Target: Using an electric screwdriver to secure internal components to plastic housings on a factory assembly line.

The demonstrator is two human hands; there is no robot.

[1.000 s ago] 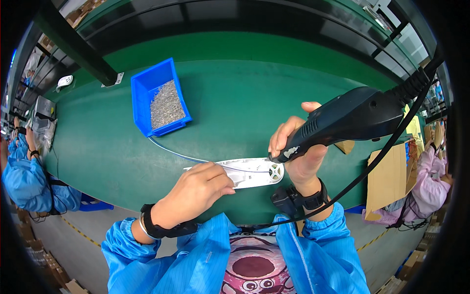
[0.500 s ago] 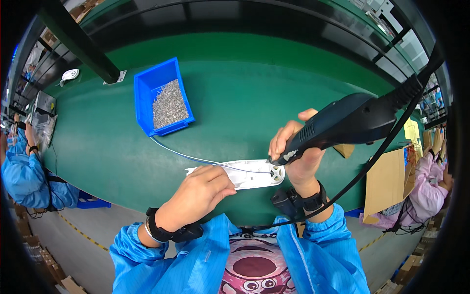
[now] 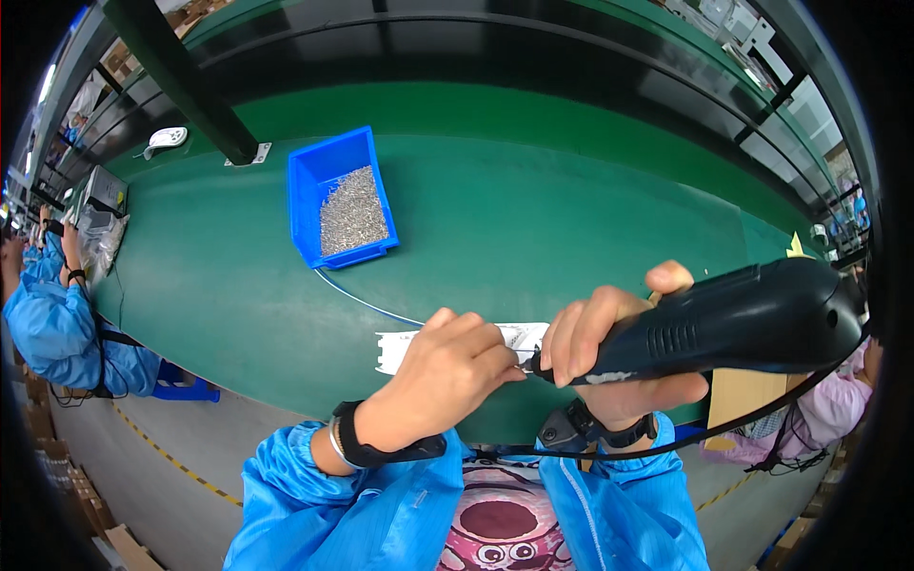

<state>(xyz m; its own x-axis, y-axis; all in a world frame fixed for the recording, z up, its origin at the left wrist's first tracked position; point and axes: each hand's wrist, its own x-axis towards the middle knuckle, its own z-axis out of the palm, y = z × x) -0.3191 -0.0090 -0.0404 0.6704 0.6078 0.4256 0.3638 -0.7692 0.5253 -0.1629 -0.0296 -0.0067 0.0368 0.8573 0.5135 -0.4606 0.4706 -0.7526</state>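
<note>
My right hand (image 3: 598,335) is wrapped round a black electric screwdriver (image 3: 738,322), which lies nearly level with its bit pointing left. Just at the bit, the fingers of my left hand (image 3: 447,369) are pinched together; whatever they hold is too small to make out. Beneath both hands lies a long white plastic part (image 3: 392,350), its middle and right end mostly covered. A thin blue-and-white cable (image 3: 367,303) runs from the part toward a blue bin (image 3: 303,205). Small metal screws (image 3: 354,217) are heaped inside that bin.
The screwdriver's black cord (image 3: 762,419) loops across my right side. A cardboard box (image 3: 747,395) stands at the right edge of the green table (image 3: 533,219). A green post (image 3: 181,81) rises at the back left, near a white mouse-like device (image 3: 168,138). Co-workers sit at both sides.
The screwdriver has tipped from slanting down onto the white part's round end to nearly level. My left hand has moved right, its fingertips now meeting the bit.
</note>
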